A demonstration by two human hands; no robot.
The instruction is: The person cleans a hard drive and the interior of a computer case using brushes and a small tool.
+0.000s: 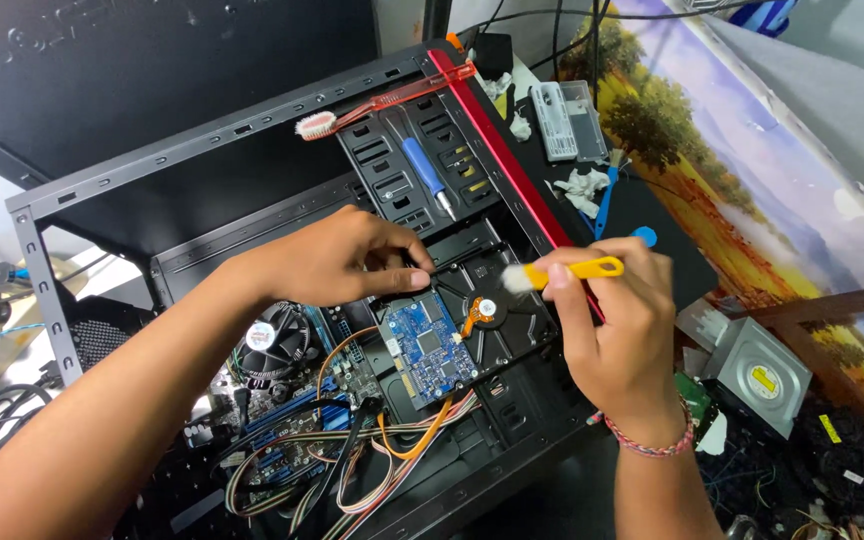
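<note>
black steel, an open computer case [252,130] lying on its side, red strip along its right edge. left hand [337,262] curled over the top edge of the hard drive [462,330], fingertips pressed down at its upper left corner, thumb along the near side. right hand [612,320] closed around a yellow-handled brush [574,270], pinched between thumb and fingers, pale bristles just above the drive's upper right corner. drive sitting circuit side up, blue board showing, inside the bay beside the red edge. little free room: drive cage wall close on the right, striped cables [382,450] bunched near the lower edge, fan [277,340] near the left wrist. blue-handled screwdriver [422,165] and red toothbrush [382,100] resting on the upper cage, well apart from both hands. silver optical drive [762,375] lying outside the case to the right, beyond the braceleted wrist.
</note>
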